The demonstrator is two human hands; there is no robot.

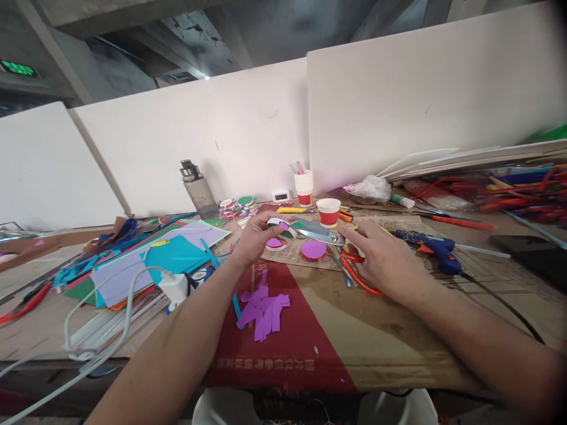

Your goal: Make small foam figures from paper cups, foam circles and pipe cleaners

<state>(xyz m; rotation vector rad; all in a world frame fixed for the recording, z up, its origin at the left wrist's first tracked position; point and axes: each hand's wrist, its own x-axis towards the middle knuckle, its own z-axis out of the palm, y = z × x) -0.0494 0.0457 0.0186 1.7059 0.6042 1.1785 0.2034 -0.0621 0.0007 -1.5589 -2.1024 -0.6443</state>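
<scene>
Cardboard-covered table [381, 348], white partition boards [398, 106], concrete ceiling [266, 23].

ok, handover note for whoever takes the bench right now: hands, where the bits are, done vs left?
Left hand: fingers hold a small paper ring with a purple piece at its edge, above the cardboard.
Right hand: rests on the red-handled scissors; blades point at the ring.
On the cardboard: purple disc and a smaller disc by the hands, purple paper scraps nearer the body. Glue gun lies to the right.
Done: discs cut, scraps left over.
Left: the ring, judging by the scissors aimed at it.
</scene>
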